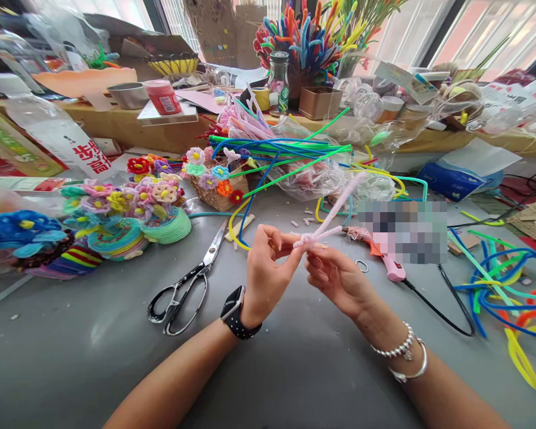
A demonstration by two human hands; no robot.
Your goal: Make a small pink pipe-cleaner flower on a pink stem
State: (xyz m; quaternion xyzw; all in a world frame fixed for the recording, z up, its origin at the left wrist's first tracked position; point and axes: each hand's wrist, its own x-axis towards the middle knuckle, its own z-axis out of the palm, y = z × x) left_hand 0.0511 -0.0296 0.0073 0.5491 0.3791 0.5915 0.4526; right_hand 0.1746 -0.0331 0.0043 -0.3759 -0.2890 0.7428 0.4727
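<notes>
Between both hands, above the grey table, is a pale pink pipe cleaner (335,205) bent into a small looped shape, with long ends pointing up and to the right. My left hand (270,265) pinches the looped part between thumb and forefinger. From the other side my right hand (339,277) is closed on the same piece, its thumb and forefinger near the loop. The fingers hide part of the twist. To the left of my left hand lie large black-handled scissors (190,286) with their blades together. Beyond my right hand rests a pink hot glue gun (392,265), partly covered by a blurred patch.
Pipe-cleaner flowers in round pots (166,223) and a woven basket (218,193) stand at the left. Green and blue pipe cleaners (290,146) lie at the back; loose coloured ones (500,286) spread at the right. The glue gun's black cord (438,313) curves across the table.
</notes>
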